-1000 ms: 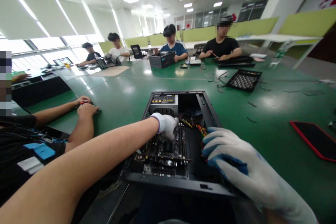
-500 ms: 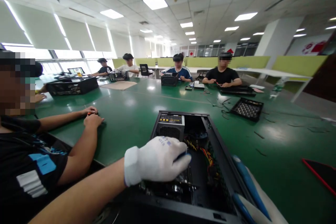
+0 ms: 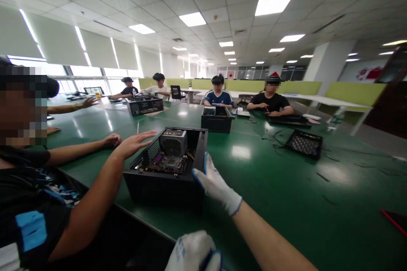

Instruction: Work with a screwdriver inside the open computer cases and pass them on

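Note:
My right hand (image 3: 218,184), in a white glove with a blue palm, lies against the right side of a black open-topped computer case (image 3: 165,186). Its fingers are stretched along the wall and its thumb is spread toward the near corner. Inside the case are a grey power supply (image 3: 173,142) and a motherboard (image 3: 168,164). At the bottom edge, apart from the case, my left hand (image 3: 192,252) is closed in its glove. Whatever it may hold is hidden. A co-worker's bare hand (image 3: 135,142) reaches flat over the case's left edge.
A co-worker (image 3: 38,186) sits close on my left. Across the green table (image 3: 270,203) are more people and computer cases, including a black case (image 3: 216,120). A black perforated part (image 3: 304,144), loose cables and a red-edged dark object (image 3: 394,222) lie right.
The case has moved left and away, toward the co-worker. My left hand has left its inside and dropped to the bottom edge. The co-worker's hand has come to the case's left edge.

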Demonstrator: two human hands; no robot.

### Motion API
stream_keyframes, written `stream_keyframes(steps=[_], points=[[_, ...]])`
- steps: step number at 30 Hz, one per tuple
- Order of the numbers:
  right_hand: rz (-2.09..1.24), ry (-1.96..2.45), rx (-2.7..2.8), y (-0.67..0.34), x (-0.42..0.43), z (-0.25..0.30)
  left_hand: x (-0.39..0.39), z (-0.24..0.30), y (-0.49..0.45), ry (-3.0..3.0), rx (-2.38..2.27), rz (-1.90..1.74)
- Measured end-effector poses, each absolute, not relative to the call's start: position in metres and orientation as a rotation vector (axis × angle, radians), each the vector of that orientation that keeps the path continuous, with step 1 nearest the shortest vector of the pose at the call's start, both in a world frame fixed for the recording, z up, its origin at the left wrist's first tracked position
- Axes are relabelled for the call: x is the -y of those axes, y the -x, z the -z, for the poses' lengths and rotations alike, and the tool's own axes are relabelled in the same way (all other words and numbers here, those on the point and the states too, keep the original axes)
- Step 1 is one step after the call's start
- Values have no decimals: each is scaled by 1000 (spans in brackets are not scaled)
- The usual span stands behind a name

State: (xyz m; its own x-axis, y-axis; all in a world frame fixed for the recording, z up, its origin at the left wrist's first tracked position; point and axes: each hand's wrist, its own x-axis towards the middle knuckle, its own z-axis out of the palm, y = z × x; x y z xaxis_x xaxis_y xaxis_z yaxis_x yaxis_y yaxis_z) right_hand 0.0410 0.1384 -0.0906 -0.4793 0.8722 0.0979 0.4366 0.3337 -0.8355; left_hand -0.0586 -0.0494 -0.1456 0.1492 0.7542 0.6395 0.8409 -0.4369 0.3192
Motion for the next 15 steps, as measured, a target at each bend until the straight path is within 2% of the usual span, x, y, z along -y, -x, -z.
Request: stream_keyframes(steps=[7,10,15], points=[[-1275,930,2180,6,-161,82,-8,208,64,2173,1683,1260],[-1067,957,2367,-11,-166,85,-17,220,70,2130,1746,1280],[-542,1338,2510,-50,-222,88,-18,219,66,2054,1756,1299]])
